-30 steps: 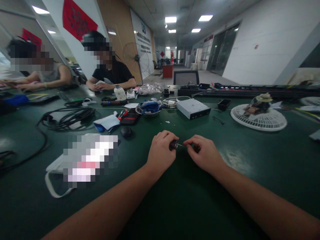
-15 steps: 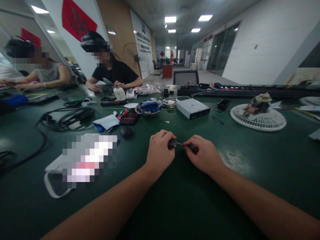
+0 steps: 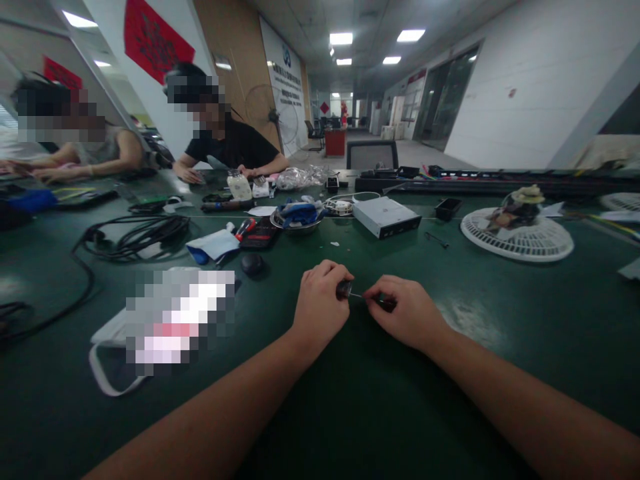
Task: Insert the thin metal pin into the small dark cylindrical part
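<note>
My left hand (image 3: 320, 300) is closed around a small dark piece (image 3: 344, 289) with a shiny end; the fingers cover most of it. From that end a thin metal shaft (image 3: 356, 295) crosses the short gap to my right hand (image 3: 400, 310). There the thumb and fingertips pinch it, and something narrow and dark continues behind them inside the curled fingers. Whether the shaft belongs to the left piece or to a tool in the right hand, I cannot tell. Both hands are close together, low over the green table (image 3: 320, 400).
Ahead lie a computer mouse (image 3: 253, 265), a metal bowl (image 3: 297, 228) with blue cloth, a silver disc drive (image 3: 386, 217) and a white fan grille (image 3: 517, 248). Leftward are a blurred bright item (image 3: 180, 317) and coiled black cable (image 3: 135, 233). Two people sit at the far left.
My right hand has shifted down very slightly and its fingers have curled a little differently around the shaft. My left hand stays almost in place.
</note>
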Motion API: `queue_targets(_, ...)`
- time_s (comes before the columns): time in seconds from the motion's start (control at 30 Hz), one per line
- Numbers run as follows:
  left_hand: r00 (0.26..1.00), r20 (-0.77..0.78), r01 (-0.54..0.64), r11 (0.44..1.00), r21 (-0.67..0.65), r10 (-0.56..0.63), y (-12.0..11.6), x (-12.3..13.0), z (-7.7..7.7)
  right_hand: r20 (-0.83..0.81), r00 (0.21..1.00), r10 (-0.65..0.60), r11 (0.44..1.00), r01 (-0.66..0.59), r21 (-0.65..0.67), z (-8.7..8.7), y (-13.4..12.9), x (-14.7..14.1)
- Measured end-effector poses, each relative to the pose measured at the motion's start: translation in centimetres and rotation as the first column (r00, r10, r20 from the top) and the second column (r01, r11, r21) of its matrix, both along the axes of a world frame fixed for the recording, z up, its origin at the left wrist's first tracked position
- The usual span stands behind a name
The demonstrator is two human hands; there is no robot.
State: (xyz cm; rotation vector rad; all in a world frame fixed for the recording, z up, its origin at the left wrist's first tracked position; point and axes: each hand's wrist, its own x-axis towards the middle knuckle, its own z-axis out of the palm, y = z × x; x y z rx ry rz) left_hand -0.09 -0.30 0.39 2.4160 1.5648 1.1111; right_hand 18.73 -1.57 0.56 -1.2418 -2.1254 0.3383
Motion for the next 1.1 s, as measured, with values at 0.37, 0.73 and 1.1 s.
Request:
queue_targets(0.37, 1.000, -0.002, 0.029, 1.000, -0.005, -0.029, -0.07, -0.04, 0.09, -0.018, 1.000, 0.008, 1.000, -0.007, 0.021, 0.04, -0.10, 0.00)
queue_targets(0.73, 0.999, 0.025, 0.041, 0.999, -0.008, -0.041, -0.07, -0.05, 0.16, -0.037, 0.999, 0.018, 1.000, -0.017, 0.023, -0.03, -0.11, 0.08)
queue_targets(1.1, 0.998, 0.016, 0.065, 0.998, -0.022, -0.065, -0.10, 0.07, 0.09, -0.003, 1.000, -0.018, 0.998, 0.018, 0.054, -0.01, -0.25, -0.05)
